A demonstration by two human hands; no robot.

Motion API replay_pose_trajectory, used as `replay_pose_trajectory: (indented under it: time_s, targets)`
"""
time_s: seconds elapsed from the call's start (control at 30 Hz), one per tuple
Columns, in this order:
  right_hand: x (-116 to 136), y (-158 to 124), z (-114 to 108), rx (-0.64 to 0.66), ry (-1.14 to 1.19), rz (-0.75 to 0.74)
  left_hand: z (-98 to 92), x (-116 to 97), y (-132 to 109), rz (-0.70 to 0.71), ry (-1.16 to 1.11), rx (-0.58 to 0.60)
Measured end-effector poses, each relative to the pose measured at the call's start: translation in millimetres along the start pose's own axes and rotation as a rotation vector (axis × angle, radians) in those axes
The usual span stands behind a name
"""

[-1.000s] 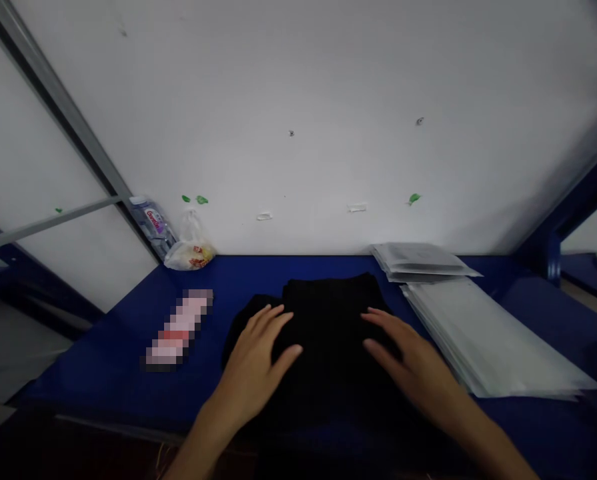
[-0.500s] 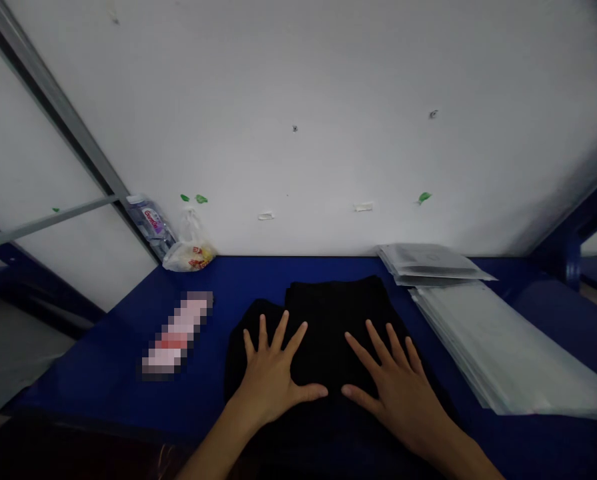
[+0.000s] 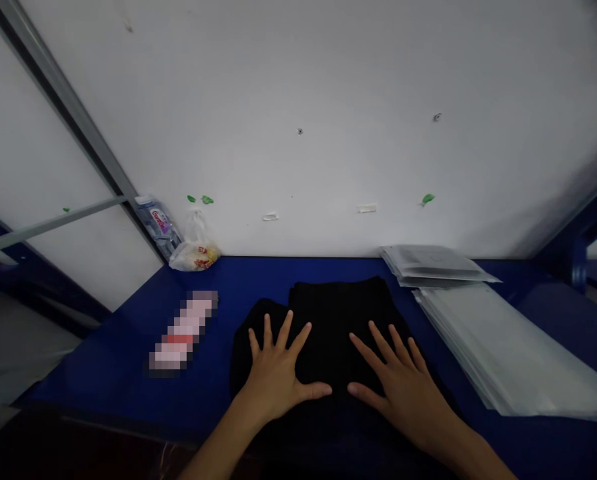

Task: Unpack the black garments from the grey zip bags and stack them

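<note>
A folded black cloth garment (image 3: 338,307) lies on the blue table (image 3: 258,270) in front of me; its exact kind cannot be made out. Flat on its left part rests my left hand (image 3: 275,373), fingers spread wide. My right hand (image 3: 403,383) lies on the right part in the same way, also open. The two thumbs point toward each other with a small gap of black fabric between them. Neither hand grips anything. The near edge of the garment is lost in shadow between my forearms.
To the right are a stack of translucent plastic bags (image 3: 508,353) and a smaller pile of bags (image 3: 433,263) behind it. A blurred-out pink object (image 3: 184,333) lies at left. A plastic bottle (image 3: 158,223) and a knotted white bag (image 3: 194,255) stand against the white wall (image 3: 328,87).
The whole scene has shifted slightly to the right in view. Both hands keep the same spread pose on the black garment.
</note>
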State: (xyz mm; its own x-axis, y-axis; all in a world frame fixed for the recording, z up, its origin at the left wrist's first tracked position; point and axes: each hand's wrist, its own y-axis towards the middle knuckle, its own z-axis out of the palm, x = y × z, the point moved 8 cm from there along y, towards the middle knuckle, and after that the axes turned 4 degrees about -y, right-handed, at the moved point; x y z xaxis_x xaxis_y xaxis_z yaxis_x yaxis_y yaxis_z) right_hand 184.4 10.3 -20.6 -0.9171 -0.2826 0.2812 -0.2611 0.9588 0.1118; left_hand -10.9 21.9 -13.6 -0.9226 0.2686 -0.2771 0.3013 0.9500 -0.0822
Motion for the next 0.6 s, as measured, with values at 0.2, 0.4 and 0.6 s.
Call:
replay_pose_trajectory:
  time_s: [0.2,0.4,0.6]
  targets:
    - [-75.5,31.5,-42.7,-0.135,0.900,0.422,0.2,1.2,-0.4,0.005,-0.007,-0.017]
    - [-135.0,57.3,-51.0,-0.148,1.415,0.655,2.0,2.1,0.2,0.007,-0.034,-0.003]
    - [-146.2,76.5,-58.1,-0.210,1.352,0.630,0.1,0.8,-0.7,0.005,-0.041,-0.002]
